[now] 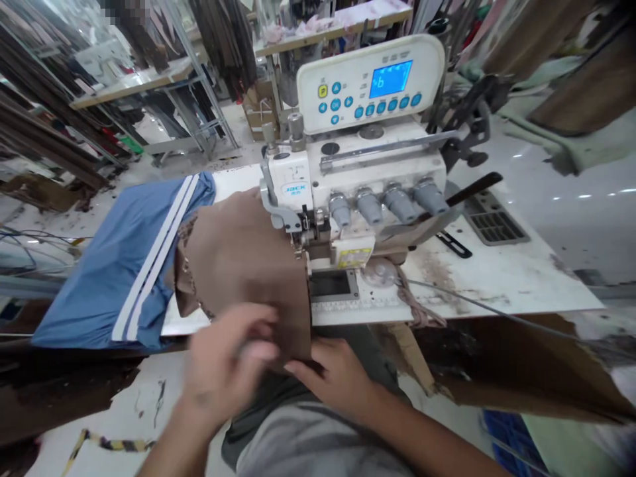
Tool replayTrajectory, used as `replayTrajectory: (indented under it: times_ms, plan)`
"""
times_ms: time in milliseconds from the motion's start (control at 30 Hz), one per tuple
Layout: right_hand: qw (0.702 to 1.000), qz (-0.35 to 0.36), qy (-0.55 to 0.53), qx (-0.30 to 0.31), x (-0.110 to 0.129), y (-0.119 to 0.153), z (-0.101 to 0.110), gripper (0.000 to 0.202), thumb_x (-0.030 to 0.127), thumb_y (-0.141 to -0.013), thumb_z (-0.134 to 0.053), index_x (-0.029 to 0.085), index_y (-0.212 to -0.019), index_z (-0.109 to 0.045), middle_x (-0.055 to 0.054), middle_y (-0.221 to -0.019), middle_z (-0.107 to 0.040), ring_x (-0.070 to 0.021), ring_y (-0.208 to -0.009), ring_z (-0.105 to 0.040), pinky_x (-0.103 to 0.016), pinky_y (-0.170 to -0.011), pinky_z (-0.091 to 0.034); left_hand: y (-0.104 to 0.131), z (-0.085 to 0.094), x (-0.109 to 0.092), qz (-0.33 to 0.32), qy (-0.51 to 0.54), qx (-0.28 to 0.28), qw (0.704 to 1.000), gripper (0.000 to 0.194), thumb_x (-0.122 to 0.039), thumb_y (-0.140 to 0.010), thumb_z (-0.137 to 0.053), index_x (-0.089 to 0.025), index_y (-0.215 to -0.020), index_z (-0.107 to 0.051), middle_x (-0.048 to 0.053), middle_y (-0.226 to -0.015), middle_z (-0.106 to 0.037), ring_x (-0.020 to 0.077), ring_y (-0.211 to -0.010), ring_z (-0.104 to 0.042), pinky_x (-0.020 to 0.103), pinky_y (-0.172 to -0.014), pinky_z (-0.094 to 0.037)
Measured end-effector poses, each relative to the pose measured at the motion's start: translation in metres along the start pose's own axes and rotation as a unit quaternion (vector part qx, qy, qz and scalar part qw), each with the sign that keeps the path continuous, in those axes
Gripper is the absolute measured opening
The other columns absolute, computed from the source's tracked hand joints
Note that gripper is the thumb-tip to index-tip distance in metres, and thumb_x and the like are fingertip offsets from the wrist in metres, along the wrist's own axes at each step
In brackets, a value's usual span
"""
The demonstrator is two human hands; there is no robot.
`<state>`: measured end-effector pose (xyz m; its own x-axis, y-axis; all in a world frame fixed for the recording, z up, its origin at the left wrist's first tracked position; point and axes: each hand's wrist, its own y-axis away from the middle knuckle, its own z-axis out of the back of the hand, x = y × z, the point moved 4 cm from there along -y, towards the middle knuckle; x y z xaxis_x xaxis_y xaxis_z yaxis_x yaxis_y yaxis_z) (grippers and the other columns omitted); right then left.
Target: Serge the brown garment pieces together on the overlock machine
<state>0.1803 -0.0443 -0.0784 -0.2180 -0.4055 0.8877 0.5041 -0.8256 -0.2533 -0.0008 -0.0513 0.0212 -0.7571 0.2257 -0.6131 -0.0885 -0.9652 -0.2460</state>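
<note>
A brown fabric piece [238,255] lies on the sewing machine's bed, its right edge running up to the needle and presser foot area [298,242]. My left hand [228,358] is over the near part of this cloth, blurred by motion, with thumb and fingers apart and nothing seen between them. At the near right corner of the fabric, my right hand [340,374] pinches the edge, thumb on top; its other fingers are partly hidden. The white overlock machine [382,156] has a lit blue display and several grey tension knobs.
Blue cloth with two white stripes [124,258] hangs over the table's left end. A grey cord [477,311] crosses the white tabletop [527,285] on the right. Below it stands a cardboard box [487,377]. Racks of hanging garments and other tables fill the background.
</note>
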Motion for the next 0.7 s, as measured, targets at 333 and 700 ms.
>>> replayTrajectory:
  times_ms: [333, 700]
  plan:
    - [0.907, -0.238, -0.345, 0.039, 0.013, 0.053, -0.012, 0.027, 0.044, -0.098, -0.068, 0.019, -0.089, -0.067, 0.002, -0.067, -0.07, -0.0132, -0.056, -0.069, -0.022, -0.055, -0.057, 0.082, -0.026, -0.031, -0.228, -0.02, -0.048, 0.972, 0.03, -0.005, -0.097, -0.067, -0.019, -0.123, -0.07, 0.009, -0.106, -0.077, 0.0184, -0.096, -0.072, 0.031, -0.086, -0.057]
    - [0.995, -0.044, -0.083, -0.014, 0.048, 0.063, 0.005, 0.026, 0.018, -0.09, -0.058, 0.02, -0.065, -0.052, 0.005, -0.059, -0.06, -0.0089, -0.056, -0.054, -0.02, -0.056, -0.038, 0.095, -0.029, -0.044, -0.281, -0.025, -0.064, 0.957, 0.039, -0.006, -0.093, -0.073, -0.021, -0.129, -0.072, 0.007, -0.101, -0.077, 0.0186, -0.089, -0.072, 0.033, -0.078, -0.061]
